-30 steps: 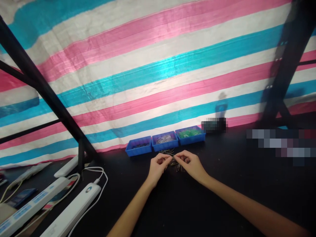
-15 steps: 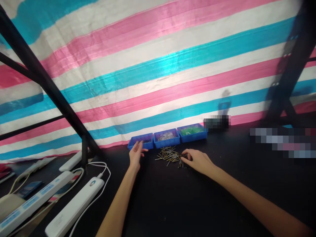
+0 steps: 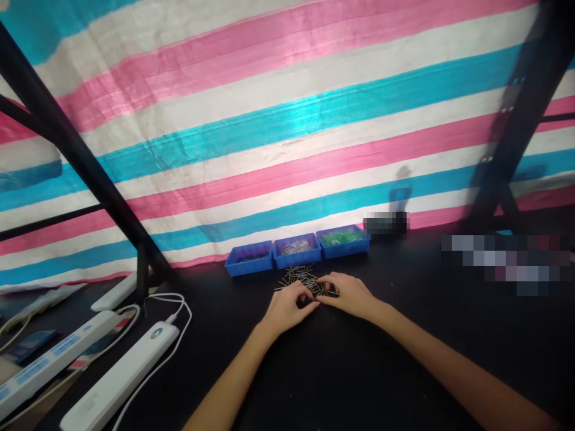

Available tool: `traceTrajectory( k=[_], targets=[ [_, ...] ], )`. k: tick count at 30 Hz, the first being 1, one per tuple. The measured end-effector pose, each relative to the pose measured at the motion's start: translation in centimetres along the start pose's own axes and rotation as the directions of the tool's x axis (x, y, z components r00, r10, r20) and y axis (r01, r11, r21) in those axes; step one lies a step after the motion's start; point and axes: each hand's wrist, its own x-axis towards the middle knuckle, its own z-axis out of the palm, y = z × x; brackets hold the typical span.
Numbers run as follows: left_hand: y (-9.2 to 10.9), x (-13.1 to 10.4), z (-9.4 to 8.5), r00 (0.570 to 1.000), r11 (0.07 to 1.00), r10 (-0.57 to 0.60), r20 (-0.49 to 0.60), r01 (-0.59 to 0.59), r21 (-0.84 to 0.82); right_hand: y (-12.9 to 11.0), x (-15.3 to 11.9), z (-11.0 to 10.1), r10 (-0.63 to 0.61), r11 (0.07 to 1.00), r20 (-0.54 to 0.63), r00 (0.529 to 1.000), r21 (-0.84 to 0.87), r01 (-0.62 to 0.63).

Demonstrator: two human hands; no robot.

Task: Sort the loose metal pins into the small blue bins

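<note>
A loose pile of thin metal pins [image 3: 300, 276], silvery and brass-coloured, lies on the black table [image 3: 341, 371]. At the pile's near left edge is my left hand [image 3: 291, 306], thumb and fingers curved with a gap between them. My right hand [image 3: 348, 293] curls round the right side of the pile, its thumb tip close to the left one. Whether either hand grips a pin is too small to tell. Behind the pile stand three blue trays: the left one [image 3: 249, 267] with small dark pieces, the middle one [image 3: 299, 259] with clear pieces, the right one [image 3: 344, 246] with green pieces.
On the left lie a white power bank-like box [image 3: 121, 377] with a cable, a white power strip [image 3: 54, 365] and a dark phone-like object [image 3: 33, 347]. A black metal frame [image 3: 90, 170] rises there. A striped sheet [image 3: 269, 149] hangs behind. Blurred items sit at the right.
My left hand has moved from the left tray, right and nearer, to the pile. My right hand stays at the pile's right side, shifted slightly left in view. The whole view has shifted a little.
</note>
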Motion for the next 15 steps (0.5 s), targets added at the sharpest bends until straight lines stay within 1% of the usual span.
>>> traceTrajectory(
  k=[5, 9, 12, 15],
  targets=[
    [-0.7, 0.3, 0.0, 0.999, 0.999, -0.038, 0.013, 0.037, 0.039, -0.1, 0.1, 0.4, -0.017, 0.999, -0.030, 0.999, 0.049, 0.018],
    [-1.2, 0.3, 0.0, 0.999, 0.997, -0.040, -0.004, 0.040, 0.059, -0.1, 0.1, 0.7, -0.038, 0.994, -0.047, 0.998, 0.101, 0.043],
    [-1.3, 0.2, -0.2, 0.999, 0.997, -0.041, -0.019, 0.042, 0.072, -0.1, 0.2, 1.0, -0.056, 0.989, -0.059, 0.997, 0.136, 0.063],
    [-1.1, 0.1, -0.5, 0.999, 0.996, -0.044, -0.012, 0.045, 0.077, -0.2, 0.2, 0.9, -0.083, 0.982, -0.059, 0.995, 0.163, 0.092]
  ],
)
